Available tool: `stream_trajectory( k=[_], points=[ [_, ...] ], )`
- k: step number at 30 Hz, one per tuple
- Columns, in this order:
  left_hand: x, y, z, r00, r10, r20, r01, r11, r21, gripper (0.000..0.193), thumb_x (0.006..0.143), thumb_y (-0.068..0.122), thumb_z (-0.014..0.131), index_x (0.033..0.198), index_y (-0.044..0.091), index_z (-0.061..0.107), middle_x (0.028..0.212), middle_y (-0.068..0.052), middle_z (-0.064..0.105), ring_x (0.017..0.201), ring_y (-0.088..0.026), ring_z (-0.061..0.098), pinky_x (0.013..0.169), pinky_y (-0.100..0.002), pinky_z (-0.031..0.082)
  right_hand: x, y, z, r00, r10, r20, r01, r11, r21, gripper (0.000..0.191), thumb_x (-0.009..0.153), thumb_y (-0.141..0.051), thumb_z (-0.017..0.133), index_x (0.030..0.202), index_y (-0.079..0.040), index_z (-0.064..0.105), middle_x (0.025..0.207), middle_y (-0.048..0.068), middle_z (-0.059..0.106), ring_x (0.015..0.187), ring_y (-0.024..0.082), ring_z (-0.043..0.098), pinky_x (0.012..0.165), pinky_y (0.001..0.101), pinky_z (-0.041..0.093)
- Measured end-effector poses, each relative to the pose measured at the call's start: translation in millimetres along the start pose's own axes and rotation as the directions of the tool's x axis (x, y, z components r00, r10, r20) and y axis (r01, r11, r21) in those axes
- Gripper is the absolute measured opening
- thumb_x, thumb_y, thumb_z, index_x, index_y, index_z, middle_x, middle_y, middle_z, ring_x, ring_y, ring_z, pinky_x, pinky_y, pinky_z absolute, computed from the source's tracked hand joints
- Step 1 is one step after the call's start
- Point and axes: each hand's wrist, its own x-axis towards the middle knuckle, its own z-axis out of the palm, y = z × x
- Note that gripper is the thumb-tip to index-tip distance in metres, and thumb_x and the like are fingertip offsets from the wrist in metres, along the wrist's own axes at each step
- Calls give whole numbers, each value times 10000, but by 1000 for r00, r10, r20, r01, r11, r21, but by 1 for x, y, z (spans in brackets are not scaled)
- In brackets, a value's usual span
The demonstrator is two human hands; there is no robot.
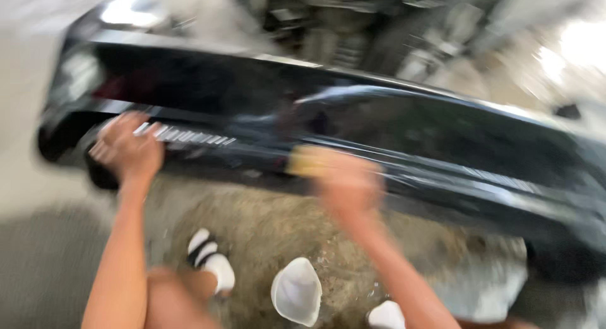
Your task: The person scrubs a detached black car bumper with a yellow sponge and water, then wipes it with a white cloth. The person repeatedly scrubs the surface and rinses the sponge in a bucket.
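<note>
A long glossy black car bumper (404, 133) lies across the view, off the ground, heavily motion-blurred. My left hand (126, 149) rests flat with fingers spread on the bumper's lower left part, next to a ribbed grille strip (189, 136). My right hand (347, 184) presses a yellow sponge (309, 160) against the bumper's middle lower edge.
Under the bumper is wet, dirty concrete floor (271, 228). A white bowl-like container (297, 291) sits on the ground between my legs. My foot in a black-and-white sandal (208, 256) is at the lower left. Blurred car parts (353, 32) lie behind the bumper.
</note>
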Motion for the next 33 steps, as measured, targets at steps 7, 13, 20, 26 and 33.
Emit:
stream_trajectory(
  k=[7,13,20,26,33],
  points=[
    [3,3,14,981,-126,-149,149,977,152,209,1003,273,606,1182,164,617,1309,-83,586,1402,-350,420,1123,-727,168,-86,143,-61,933,250,-259,-304,932,-196,275,1200,-134,429,1182,-15,677,1202,111,643,1139,316,560,1097,468,372],
    [5,-1,12,971,-98,-216,119,989,84,162,971,221,559,994,169,711,1157,-61,665,1324,-306,492,1103,-670,228,0,-38,48,985,160,-68,-167,978,-124,488,858,-108,674,1333,3,669,1339,215,642,1264,413,577,1104,508,426],
    [9,-1,-15,961,216,-172,-234,968,-95,295,1066,185,485,1078,135,776,1222,-18,762,1247,-200,681,1121,-352,485,147,-247,103,983,-177,-39,180,979,98,277,886,-166,596,1105,-12,665,996,128,674,984,288,651,919,414,522],
    [2,-7,-21,955,288,-70,-285,957,50,406,1094,117,370,1117,135,776,1256,-39,761,1280,-253,624,1095,-451,378,102,-139,54,967,-235,-103,256,889,380,419,839,-125,610,1244,-30,652,1218,115,691,1165,267,656,1034,396,535],
    [-3,-13,-15,980,196,-31,-198,974,-112,397,983,67,402,1084,81,786,1238,-68,766,1258,-281,622,1225,-434,398,-35,107,-91,996,90,-23,-87,990,115,232,964,16,656,1187,-11,715,1246,155,722,1184,362,675,1062,480,501]
  ],
)
